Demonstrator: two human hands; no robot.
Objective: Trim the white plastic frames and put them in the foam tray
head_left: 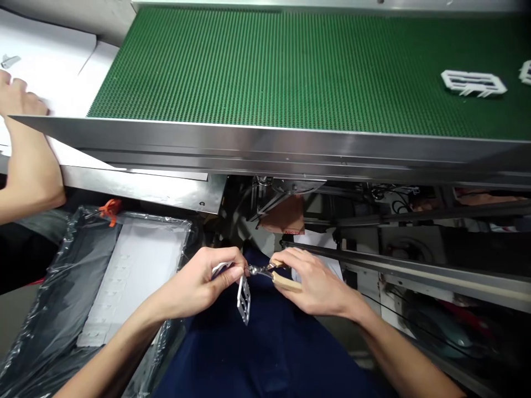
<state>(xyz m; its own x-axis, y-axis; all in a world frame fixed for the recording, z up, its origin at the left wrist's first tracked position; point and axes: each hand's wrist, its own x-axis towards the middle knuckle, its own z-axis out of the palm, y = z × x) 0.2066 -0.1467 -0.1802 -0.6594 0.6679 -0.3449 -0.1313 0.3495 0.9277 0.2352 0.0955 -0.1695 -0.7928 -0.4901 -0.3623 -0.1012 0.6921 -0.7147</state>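
Note:
Pinched between the thumb and fingers of my left hand [207, 284] is a white plastic part [244, 301], a slotted frame hanging down below the fingertips. Around the handles of a pair of nippers [286, 282], my right hand [317, 282] is closed. The nippers have tan handles, somewhat spread, and their metal jaws point left, meeting the part beside my left fingertips. Whether the jaws are closed on the plastic I cannot tell. Both hands are above my lap, in front of dark blue clothing.
A green conveyor belt [265, 72] with a metal side rail [265, 146] runs across the top, carrying a similar white frame [473, 83] at right. Another person's arm [31, 155] rests on a white-covered table at left. A plastic-lined box [58, 276] below holds stacked white parts.

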